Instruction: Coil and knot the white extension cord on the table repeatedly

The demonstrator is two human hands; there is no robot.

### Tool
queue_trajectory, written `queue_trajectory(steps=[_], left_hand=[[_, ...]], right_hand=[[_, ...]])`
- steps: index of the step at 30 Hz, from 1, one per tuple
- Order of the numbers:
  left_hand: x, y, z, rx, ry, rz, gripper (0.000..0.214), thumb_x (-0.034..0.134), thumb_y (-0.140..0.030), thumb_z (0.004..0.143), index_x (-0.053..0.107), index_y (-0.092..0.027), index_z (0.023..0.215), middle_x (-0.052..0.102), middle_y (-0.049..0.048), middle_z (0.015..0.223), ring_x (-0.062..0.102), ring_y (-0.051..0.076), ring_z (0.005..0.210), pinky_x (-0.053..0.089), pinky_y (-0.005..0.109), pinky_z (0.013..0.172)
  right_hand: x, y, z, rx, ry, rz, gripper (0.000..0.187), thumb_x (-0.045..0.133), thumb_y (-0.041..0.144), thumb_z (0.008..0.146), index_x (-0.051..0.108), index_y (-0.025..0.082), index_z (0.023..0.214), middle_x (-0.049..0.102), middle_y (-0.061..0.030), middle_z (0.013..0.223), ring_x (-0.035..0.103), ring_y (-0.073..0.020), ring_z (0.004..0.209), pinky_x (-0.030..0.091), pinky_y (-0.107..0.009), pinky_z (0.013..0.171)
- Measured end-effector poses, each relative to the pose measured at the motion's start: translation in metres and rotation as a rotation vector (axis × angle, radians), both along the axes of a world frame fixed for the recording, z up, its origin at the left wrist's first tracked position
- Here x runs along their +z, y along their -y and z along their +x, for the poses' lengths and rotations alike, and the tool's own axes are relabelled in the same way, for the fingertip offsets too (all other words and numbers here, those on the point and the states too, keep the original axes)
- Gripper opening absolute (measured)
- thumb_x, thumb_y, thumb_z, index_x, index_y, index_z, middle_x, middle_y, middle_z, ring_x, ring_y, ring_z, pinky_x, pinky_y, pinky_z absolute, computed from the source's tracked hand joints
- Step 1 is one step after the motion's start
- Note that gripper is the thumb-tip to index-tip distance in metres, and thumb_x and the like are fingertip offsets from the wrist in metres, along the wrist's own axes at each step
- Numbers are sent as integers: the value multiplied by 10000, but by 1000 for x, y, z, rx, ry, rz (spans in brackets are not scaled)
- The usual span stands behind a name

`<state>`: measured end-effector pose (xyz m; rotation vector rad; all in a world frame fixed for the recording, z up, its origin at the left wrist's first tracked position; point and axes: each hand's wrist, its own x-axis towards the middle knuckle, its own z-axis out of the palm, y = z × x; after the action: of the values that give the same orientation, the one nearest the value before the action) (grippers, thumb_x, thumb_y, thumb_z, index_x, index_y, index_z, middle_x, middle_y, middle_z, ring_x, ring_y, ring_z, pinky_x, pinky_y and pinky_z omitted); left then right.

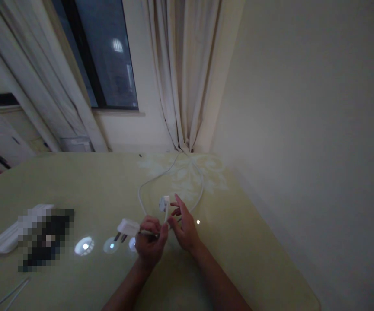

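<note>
My left hand point(150, 242) is closed around a white cable close to a white plug point(128, 227) whose dark pins point down and toward me. My right hand point(183, 224) pinches the other end of the cable just below a second small white plug point(164, 203), its other fingers spread. The white cable point(161, 177) loops away from both hands over the pale green table point(254, 242) toward the curtain.
At the left of the table lie a blurred dark object point(46, 239) and a white flat item point(1, 239). Two thin white cords point(10, 296) cross the near left corner. A wall stands close on the right, with curtains point(183, 73) and a window point(104, 52) behind.
</note>
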<state>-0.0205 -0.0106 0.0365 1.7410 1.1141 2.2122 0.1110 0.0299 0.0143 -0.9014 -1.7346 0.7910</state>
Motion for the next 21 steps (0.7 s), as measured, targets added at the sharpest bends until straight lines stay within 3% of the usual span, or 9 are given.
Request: queue_trajectory(steps=[2, 6, 8, 10, 13, 15, 19, 21], left_hand=[[0, 2, 0, -16, -54, 11, 318, 700, -77, 830, 419, -216, 780, 501, -55, 674, 525, 80, 569, 434, 181, 521], [-1, 9, 3, -20, -77, -18, 304, 699, -145, 846, 415, -231, 780, 510, -55, 648, 533, 91, 550, 444, 197, 509], [2, 8, 3, 8, 14, -95, 322, 719, -231, 849, 410, -234, 759, 507, -51, 637, 528, 98, 539, 441, 207, 493], [8, 3, -2, 19, 214, -215, 366, 750, -324, 835, 403, -233, 761, 513, -54, 663, 492, 84, 498, 404, 197, 442], [19, -9, -17, -46, 603, -395, 440, 784, -419, 800, 385, -233, 788, 472, -92, 650, 368, 43, 406, 300, 170, 364], [22, -17, -31, -105, 742, -525, 476, 788, -486, 780, 389, -227, 769, 396, -117, 561, 300, 35, 371, 232, 162, 343], [15, -30, -53, -240, 730, -803, 551, 768, -619, 740, 400, -214, 672, 320, -121, 431, 290, 47, 347, 231, 174, 350], [7, -36, -55, -293, 740, -853, 545, 786, -639, 694, 463, -201, 669, 420, -97, 446, 373, 59, 368, 300, 185, 377]], right_hand=[[0, 0, 2, 29, 5, 46, 719, 530, 539, 991, 273, 277, 1608, 582, -110, 1347, 618, -198, 1024, 522, -342, 918], [10, -2, 11, 77, 46, 69, 644, 465, 661, 974, 499, 285, 1495, 478, -118, 1487, 476, -274, 1349, 429, -405, 1098], [16, -4, 15, 150, 63, 45, 682, 496, 728, 925, 569, 278, 1433, 518, -119, 1460, 474, -284, 1361, 396, -416, 1131], [18, -4, 17, 215, 94, 24, 733, 611, 749, 842, 610, 255, 1385, 619, -123, 1332, 565, -280, 1244, 429, -408, 1091], [17, -2, 16, 251, 152, -6, 702, 805, 632, 731, 675, 227, 1289, 709, -96, 1106, 648, -251, 1023, 486, -381, 986], [17, 3, 13, 293, 148, -18, 606, 821, 506, 756, 685, 224, 1274, 724, -78, 1057, 660, -234, 981, 486, -368, 971], [18, 11, 8, 395, 109, -54, 445, 679, 242, 817, 684, 222, 1262, 737, -53, 1066, 679, -204, 980, 496, -328, 944], [17, 11, 6, 397, 127, -69, 371, 628, 195, 813, 707, 217, 1175, 738, -39, 1016, 682, -186, 927, 512, -294, 881]])
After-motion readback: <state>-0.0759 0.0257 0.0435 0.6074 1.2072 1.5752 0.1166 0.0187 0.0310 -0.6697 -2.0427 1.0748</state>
